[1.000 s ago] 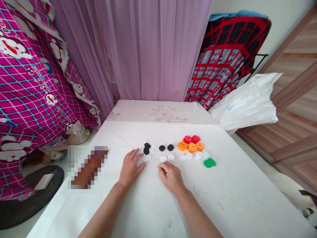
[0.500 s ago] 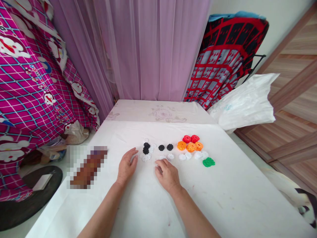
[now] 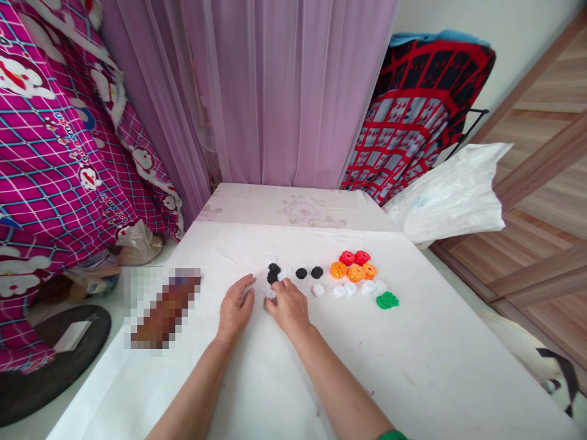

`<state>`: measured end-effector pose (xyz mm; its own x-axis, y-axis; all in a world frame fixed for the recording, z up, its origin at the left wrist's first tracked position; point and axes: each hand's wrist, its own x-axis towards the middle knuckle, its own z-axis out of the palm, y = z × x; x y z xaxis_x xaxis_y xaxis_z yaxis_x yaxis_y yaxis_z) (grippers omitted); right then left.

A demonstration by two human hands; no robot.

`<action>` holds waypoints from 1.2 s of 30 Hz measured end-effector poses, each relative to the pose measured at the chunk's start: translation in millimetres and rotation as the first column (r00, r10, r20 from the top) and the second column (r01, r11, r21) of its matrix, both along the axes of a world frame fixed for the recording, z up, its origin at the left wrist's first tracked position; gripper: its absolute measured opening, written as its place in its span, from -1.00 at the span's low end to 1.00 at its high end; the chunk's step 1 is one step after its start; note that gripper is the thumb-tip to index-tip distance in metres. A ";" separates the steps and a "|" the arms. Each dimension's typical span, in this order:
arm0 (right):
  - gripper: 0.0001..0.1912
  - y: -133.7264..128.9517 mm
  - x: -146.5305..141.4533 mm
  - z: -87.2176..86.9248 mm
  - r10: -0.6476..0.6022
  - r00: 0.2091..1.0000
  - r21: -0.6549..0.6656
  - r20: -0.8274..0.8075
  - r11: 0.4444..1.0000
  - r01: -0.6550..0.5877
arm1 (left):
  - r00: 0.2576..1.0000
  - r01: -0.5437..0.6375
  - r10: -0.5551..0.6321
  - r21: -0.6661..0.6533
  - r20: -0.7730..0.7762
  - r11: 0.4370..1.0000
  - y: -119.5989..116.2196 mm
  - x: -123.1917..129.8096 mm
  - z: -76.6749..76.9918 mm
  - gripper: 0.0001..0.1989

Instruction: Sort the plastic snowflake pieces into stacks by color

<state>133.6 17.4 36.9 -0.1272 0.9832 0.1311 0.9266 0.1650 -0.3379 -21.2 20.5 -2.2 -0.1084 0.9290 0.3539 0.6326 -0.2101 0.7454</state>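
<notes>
My left hand (image 3: 236, 308) rests on the white table, open, with its thumb apart from the curved fingers and nothing between them. To its right lies a cluster of small scalloped plastic discs, with black discs (image 3: 274, 273) at its middle and white discs (image 3: 269, 292) around them. Over the near right side of this cluster, my right hand (image 3: 290, 307) has its thumb and fingers drawn together at the white discs. What lies between those fingertips is hidden. Two single black discs (image 3: 301, 273) and a white disc (image 3: 318, 290) lie just past this hand.
Farther right are red discs (image 3: 354, 257), orange discs (image 3: 354, 272), more white discs (image 3: 343, 289) and a green stack (image 3: 387, 300). A pixelated brown object (image 3: 167, 311) lies on the table's left. A white plastic bag (image 3: 452, 192) stands beyond the right edge, purple curtains (image 3: 293, 91) behind.
My right hand has moved left, from beside the white discs in the front row to the black and white cluster. My left hand has stayed in place. The view has shifted slightly.
</notes>
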 end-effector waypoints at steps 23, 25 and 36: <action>-0.81 -3.0 93.5 -5.6 -0.085 0.996 0.173 -0.006 0.981 0.085 | 0.998 0.012 -0.012 0.016 -0.058 1.000 -1.3 -0.3 -1.2 -0.70; -0.78 -4.7 94.5 -3.1 -0.083 0.997 0.164 0.004 0.983 0.081 | 0.998 0.013 -0.012 0.016 -0.067 1.000 -1.5 -0.2 -0.4 -0.70; -0.70 -1.4 102.1 4.0 -0.004 0.995 0.150 0.100 0.989 -0.011 | 0.995 0.032 -0.032 0.004 -0.093 0.999 -2.0 -0.9 1.7 -0.70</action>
